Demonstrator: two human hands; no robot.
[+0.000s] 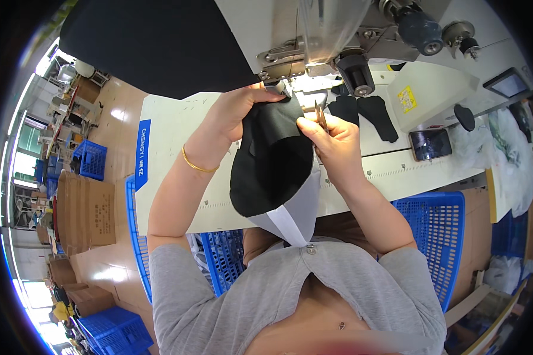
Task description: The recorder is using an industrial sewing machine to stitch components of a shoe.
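Note:
My left hand [243, 109] is closed on the upper edge of a black fabric piece [266, 171], close beside the needle area of a sewing machine [282, 56]. The piece curves open like a tube, and its pale grey side with a white strip [284, 225] hangs toward my lap. At the piece's right edge, my right hand [337, 142] is closed around a small pair of dark, pointed thread snips [321, 115], blades upward. Thumb and fingers come near the fabric there; whether they also pinch it is hard to tell. The machine's lamp glares around the needle.
Cut black pieces [378, 118] lie on the white table [177, 183] to the right. A phone [430, 145] rests near the machine's base. Blue baskets [435, 236] stand below the table edge. A large black sheet [154, 47] spreads at the far left. Cardboard boxes [86, 213] are on the floor.

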